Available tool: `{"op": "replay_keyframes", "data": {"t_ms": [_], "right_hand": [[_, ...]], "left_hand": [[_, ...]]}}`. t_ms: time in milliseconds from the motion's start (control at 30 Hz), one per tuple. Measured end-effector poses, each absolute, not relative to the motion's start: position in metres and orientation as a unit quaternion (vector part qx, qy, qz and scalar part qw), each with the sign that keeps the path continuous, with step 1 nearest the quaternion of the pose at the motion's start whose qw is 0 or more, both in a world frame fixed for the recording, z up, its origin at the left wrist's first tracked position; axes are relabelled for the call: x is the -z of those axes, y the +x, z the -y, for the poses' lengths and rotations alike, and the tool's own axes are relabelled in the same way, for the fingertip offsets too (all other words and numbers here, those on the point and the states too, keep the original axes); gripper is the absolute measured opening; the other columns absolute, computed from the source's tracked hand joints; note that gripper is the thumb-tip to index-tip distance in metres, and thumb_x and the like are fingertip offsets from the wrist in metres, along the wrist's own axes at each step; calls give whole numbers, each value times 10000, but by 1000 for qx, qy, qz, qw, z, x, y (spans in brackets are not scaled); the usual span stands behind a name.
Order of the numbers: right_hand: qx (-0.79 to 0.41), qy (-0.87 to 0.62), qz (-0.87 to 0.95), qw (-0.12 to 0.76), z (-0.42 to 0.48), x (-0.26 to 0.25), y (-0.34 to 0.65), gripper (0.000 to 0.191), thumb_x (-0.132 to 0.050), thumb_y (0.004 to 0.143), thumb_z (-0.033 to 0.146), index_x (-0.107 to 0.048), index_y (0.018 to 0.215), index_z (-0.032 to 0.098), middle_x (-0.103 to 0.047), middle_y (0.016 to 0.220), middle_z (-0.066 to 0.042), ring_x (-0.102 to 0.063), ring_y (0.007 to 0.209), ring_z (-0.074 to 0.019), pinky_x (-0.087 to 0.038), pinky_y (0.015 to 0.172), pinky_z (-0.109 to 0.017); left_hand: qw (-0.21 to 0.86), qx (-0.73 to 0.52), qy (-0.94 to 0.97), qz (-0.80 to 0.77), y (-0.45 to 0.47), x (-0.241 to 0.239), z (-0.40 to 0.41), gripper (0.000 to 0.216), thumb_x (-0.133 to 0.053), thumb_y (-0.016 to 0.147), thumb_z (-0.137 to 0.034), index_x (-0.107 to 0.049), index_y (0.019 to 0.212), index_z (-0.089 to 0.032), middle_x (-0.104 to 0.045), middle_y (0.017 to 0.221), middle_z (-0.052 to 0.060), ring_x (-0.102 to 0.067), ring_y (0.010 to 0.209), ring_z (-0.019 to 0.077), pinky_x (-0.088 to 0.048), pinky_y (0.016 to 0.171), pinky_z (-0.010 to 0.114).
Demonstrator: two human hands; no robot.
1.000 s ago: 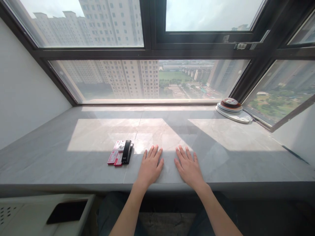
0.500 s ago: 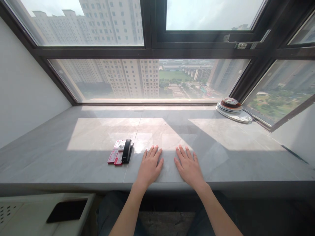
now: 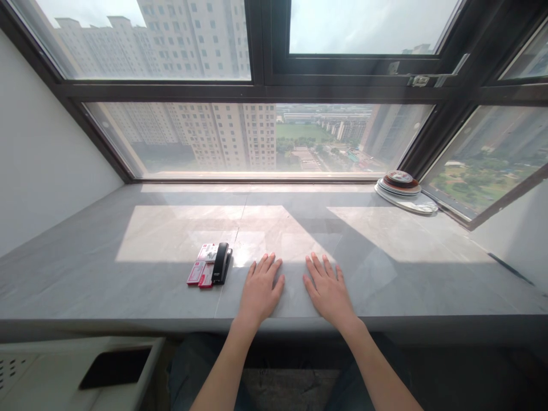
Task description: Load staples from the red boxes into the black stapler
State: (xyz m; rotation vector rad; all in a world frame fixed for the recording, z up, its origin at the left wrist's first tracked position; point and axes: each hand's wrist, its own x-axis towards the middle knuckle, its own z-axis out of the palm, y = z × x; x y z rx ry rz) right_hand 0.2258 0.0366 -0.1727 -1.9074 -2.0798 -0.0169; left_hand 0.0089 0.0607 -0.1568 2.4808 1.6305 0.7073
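My left hand [image 3: 261, 288] lies palm down on the grey stone windowsill [image 3: 141, 297], fingers stretched out, holding nothing. To its right, my right hand [image 3: 329, 289] rests flat in the same way, also with nothing in it. A black stapler [image 3: 220, 264] is the thing nearest my left hand, a short way to its left and not touched. Small red-and-white boxes [image 3: 196, 273] lie close against the stapler's left side. Their print is too small to read.
A stack of plates [image 3: 402, 185] stands in the far right corner by the window frame [image 3: 257, 91]. A thin dark strip [image 3: 511, 269] lies along the right wall. Below the sill's front edge, at left, is a white cabinet-like surface [image 3: 47, 371] with a dark rectangular recess or panel.
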Motion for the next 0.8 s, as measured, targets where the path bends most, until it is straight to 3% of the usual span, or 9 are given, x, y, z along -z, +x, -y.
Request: {"op": "replay_keyframes", "data": {"t_ms": [300, 600, 800], "right_hand": [[5, -670, 727, 151, -38, 176, 225, 590, -320, 1072, 438, -285, 1645, 301, -204, 1703, 11, -114, 1576, -321, -79, 1251, -603], [8, -669, 726, 159, -37, 175, 224, 580, -317, 1071, 436, -298, 1639, 317, -212, 1701, 19, -117, 1577, -316, -92, 1250, -604], [14, -667, 728, 158, -37, 175, 224, 573, -319, 1074, 438, -312, 1634, 317, -219, 1700, 11, -119, 1575, -320, -90, 1248, -594]], "left_hand": [[23, -234, 793, -562, 13, 163, -62, 500, -398, 1055, -413, -445, 1536, -282, -348, 1657, 47, -247, 1559, 297, -240, 1260, 552], [8, -236, 799, -554, 11, 168, -61, 542, -377, 1058, -417, -362, 1590, -319, -335, 1664, 25, -232, 1563, 308, -233, 1260, 568], [7, -214, 808, -548, 8, 169, -61, 545, -367, 1064, -425, -385, 1583, -260, -289, 1682, 60, -209, 1570, 323, -215, 1269, 567]]}}
